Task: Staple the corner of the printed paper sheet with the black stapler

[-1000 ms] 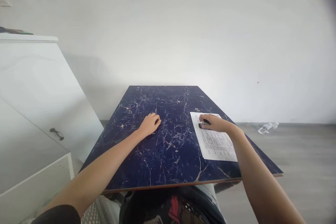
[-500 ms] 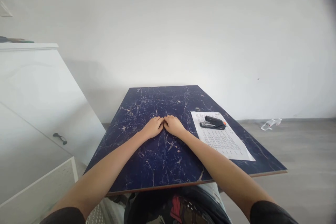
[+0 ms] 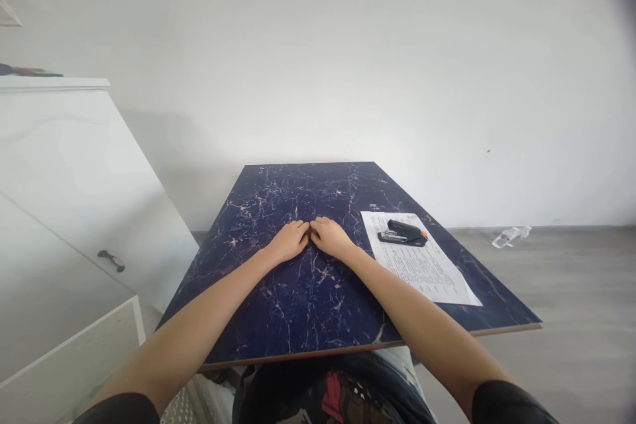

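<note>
Shifted off the stapler (image 3: 403, 233) since earlier: right hand (image 3: 328, 237). Tabletop (image 3: 278, 321): bearing paper (image 3: 422, 271), lying flat. Right hand, left hand (image 3: 289, 240): resting left of paper, fingertips meeting, released; keeping loose is probably best. Stapler: sitting on paper.

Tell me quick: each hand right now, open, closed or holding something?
Left hand: loosely curled on the table, nothing visible held; open or closed can't be told.
Right hand: likewise curled, nothing visible held; can't tell.

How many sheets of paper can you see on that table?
1: the printed sheet under the black stapler, to the right of the right hand. More sheets may be hidden beneath.
</note>
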Tool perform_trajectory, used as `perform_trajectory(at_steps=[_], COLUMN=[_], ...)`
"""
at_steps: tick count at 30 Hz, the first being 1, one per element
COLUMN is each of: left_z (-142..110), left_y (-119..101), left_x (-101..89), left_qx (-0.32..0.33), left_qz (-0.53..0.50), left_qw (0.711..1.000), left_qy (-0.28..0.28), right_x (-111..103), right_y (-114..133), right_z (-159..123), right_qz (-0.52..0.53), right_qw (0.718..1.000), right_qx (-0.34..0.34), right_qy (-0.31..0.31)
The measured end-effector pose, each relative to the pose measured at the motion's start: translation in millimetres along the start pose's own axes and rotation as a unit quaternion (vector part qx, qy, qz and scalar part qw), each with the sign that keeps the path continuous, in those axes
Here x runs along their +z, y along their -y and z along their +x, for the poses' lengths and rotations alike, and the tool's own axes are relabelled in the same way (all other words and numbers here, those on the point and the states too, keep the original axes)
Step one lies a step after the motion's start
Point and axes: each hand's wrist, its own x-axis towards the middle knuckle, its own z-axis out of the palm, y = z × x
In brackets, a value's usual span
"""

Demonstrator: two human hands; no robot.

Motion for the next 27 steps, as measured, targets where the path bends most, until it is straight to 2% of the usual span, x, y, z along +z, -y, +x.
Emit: perform_trajectory(at_steps=[3,4,6,8,10,13,15,17,21,24,27], left_z=[-1,-1,-2,-2,-1,0,1,1,1,1,-2], left_y=[-1,-1,-1,-1,-1,-1,-1,-3,-3,-6,-28], left_x=[-1.2,-1.4,-1.6,-1.3,-0.5,1.9,3.8,5.1,2.9,-6.2,-20.2], left_qx=[-0.001,-0.001,-0.005,-0.010,-0.014,-0.019,-0.023,-0.026,-0.033,-0.045,-0.046], left_qz=[-0.005,-0.010,-0.023,-0.032,-0.035,-0.023,-0.012,-0.007,-0.018,-0.036,-0.076], left_qw=[1.000,1.000,1.000,0.999,0.999,1.000,1.000,1.000,0.999,0.998,0.996], left_qy=[-0.001,-0.002,-0.001,0.000,0.001,-0.004,-0.006,-0.007,-0.007,-0.004,-0.013], right_x=[-40,-58,-96,-125,-138,-129,-113,-98,-84,-81,-75], right_y=[-20,-32,-65,-106,-149,-201,-222,-233,-239,-238,-236], right_z=[-6,-10,-22,-41,-66,-104,-123,-130,-113,-90,-73], right_qz=[0.013,0.033,0.088,0.122,0.143,0.166,0.220,0.268,0.279,0.278,0.262], right_qw=[0.996,0.994,0.990,0.987,0.979,0.976,0.959,0.943,0.945,0.946,0.954], right_qx=[-0.035,-0.037,-0.041,0.011,0.087,0.127,0.164,0.182,0.174,0.165,0.138], right_qy=[-0.076,-0.097,-0.099,-0.107,-0.120,-0.067,-0.067,-0.073,-0.007,0.012,0.050])
